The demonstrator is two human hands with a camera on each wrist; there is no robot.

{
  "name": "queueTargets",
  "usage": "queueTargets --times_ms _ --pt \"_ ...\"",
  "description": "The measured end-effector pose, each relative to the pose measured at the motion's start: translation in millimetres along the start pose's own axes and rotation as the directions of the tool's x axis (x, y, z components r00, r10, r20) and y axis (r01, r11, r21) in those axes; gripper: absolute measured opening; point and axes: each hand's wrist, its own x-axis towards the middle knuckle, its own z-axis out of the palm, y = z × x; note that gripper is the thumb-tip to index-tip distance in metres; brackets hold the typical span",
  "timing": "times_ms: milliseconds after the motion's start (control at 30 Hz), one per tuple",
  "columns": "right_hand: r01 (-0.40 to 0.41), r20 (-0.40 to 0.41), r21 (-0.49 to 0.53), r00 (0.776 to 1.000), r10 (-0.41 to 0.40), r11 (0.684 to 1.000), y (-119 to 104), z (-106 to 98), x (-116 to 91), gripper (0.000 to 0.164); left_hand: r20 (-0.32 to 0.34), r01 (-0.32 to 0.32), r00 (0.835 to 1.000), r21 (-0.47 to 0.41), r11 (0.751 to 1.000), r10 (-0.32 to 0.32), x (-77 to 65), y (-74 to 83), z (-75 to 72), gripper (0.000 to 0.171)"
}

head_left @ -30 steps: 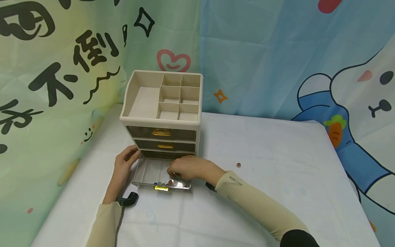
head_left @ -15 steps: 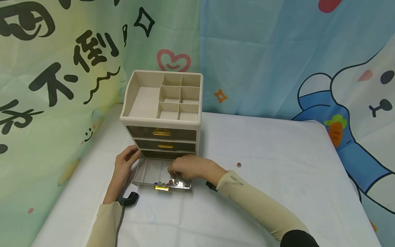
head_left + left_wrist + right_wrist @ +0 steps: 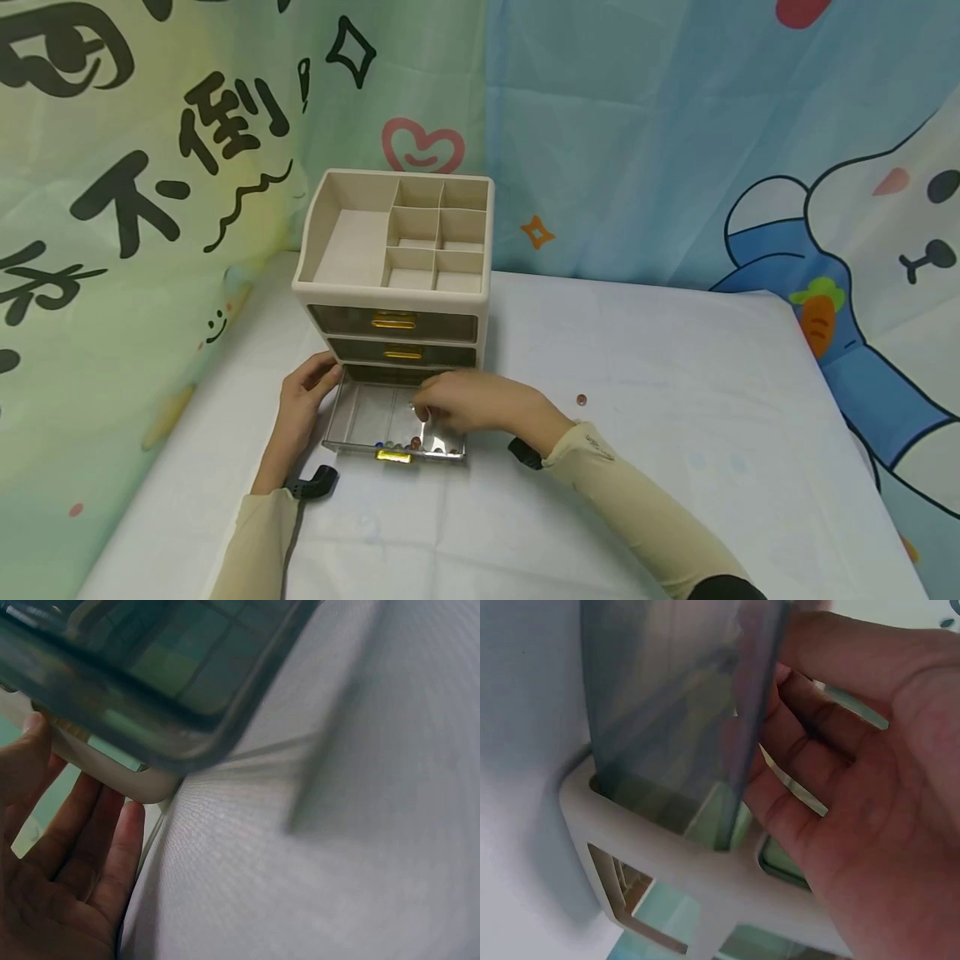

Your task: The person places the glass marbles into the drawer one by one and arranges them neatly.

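Note:
A cream desktop organizer [image 3: 390, 292] stands on the white-covered table, its lowest clear drawer [image 3: 367, 412] pulled out. My left hand [image 3: 303, 396] grips its lower left edge; in the left wrist view the thumb lies on the front frame and the fingers along the side. Over the right part of that drawer is my right hand [image 3: 472, 400], fingers bent down inside. The right wrist view shows the drawer's clear side wall [image 3: 667, 712] in front of the fingertips; I cannot tell whether they hold anything. Several small beads [image 3: 415, 443] lie along the drawer's front.
A brown bead [image 3: 581, 400] lies on the table to the right of the organizer. Two upper drawers with gold handles [image 3: 393, 321] are closed. Small compartments [image 3: 416, 225] top the organizer. A printed cloth backdrop [image 3: 600, 150] hangs behind the table.
My right hand has drawn slightly up and to the right within the drawer area. A bead seen by its fingers half a second ago no longer shows there. My left hand stays put.

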Motion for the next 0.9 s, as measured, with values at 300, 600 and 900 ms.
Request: queueTargets --times_ms 300,600,900 --pt "-0.019 -0.089 0.146 0.996 0.032 0.989 9.1 -7.9 -26.0 0.018 0.012 -0.019 1.0 0.009 1.0 0.019 0.9 -2.5 -0.4 0.031" --pt "-0.013 -0.233 0.275 0.969 0.08 0.961 27.2 -8.9 -77.1 0.015 0.008 -0.011 1.0 0.011 1.0 0.011 -0.3 -0.5 0.0 0.031" --pt "-0.092 -0.332 0.441 0.907 0.258 0.893 48.7 10.3 -126.7 0.02 0.006 0.007 1.0 0.03 1.0 -0.007 -0.4 -0.1 -0.3 0.034"
